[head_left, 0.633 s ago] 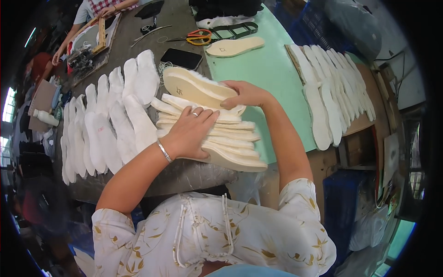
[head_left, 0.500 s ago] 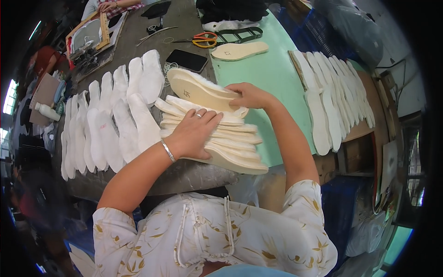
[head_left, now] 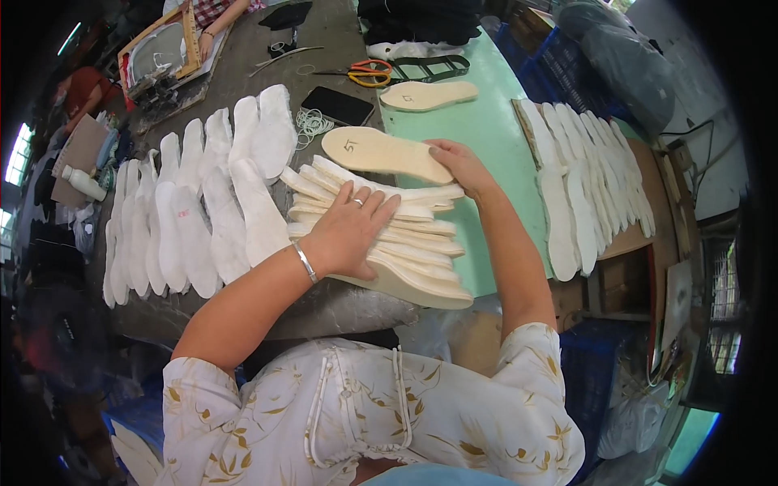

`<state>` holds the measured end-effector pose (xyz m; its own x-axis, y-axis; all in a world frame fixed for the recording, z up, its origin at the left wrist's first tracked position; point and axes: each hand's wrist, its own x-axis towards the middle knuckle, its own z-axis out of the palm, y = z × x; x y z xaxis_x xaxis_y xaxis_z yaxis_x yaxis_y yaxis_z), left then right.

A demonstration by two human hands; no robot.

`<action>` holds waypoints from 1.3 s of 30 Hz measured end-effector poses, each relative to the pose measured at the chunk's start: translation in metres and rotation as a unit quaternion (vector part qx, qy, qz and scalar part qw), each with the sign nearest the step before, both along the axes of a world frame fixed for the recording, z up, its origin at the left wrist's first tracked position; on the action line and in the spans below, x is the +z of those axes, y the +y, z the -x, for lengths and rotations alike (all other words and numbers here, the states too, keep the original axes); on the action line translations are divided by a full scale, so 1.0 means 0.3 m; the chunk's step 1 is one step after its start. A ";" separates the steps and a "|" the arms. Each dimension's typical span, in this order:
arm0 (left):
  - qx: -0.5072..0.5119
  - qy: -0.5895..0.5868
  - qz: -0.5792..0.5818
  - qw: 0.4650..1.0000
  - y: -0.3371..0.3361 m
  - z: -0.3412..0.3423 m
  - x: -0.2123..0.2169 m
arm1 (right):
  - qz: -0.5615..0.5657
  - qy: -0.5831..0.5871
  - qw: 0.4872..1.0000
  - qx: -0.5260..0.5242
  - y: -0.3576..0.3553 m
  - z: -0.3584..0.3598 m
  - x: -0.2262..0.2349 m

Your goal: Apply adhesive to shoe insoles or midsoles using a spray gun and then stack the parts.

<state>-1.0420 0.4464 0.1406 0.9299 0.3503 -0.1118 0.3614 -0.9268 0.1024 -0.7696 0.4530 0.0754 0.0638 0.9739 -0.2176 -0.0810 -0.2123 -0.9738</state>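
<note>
Pinched between the thumb and fingers of my right hand (head_left: 462, 167) is a cream insole (head_left: 377, 152). Its smooth face, with a dark handwritten mark, is turned up, and its wide end points left. My left hand (head_left: 348, 231) lies with fingers spread across a row of overlapping insoles (head_left: 417, 235) with pale fleecy layers. These lean on one another at the table's near side, just below the held one. Further back, a single marked insole (head_left: 429, 95) rests by itself on the green surface.
White fleecy insoles (head_left: 190, 227) fan out on the left of the dark table (head_left: 275, 324); more insoles (head_left: 571, 186) line the right. Orange-handled scissors (head_left: 370, 73), a black phone (head_left: 338, 106) and loose cord (head_left: 312, 125) lie behind. Another person's hand (head_left: 207, 40) is beside a wooden frame (head_left: 190, 36).
My right hand has drawn one insole away from the row and moved it slightly right, turning its marked face up. My left hand stays on the row.
</note>
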 end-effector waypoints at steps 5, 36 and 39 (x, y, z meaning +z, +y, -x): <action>-0.004 -0.010 0.000 1.000 0.008 0.001 -0.029 | 0.073 0.128 0.985 0.089 0.014 -0.058 -0.123; -0.010 0.147 0.008 0.989 0.096 -0.105 -0.006 | -0.179 -0.701 0.650 0.232 0.677 0.527 -0.037; -0.004 0.107 0.016 0.994 0.081 -0.081 -0.007 | -0.185 -0.623 0.732 0.205 0.702 0.474 -0.068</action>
<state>-1.0176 0.4707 0.1385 0.8865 0.3359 -0.3182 0.3703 -0.9274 0.0528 -0.9117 0.6636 0.0550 -0.3255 0.9445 0.0443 0.9157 0.3266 -0.2341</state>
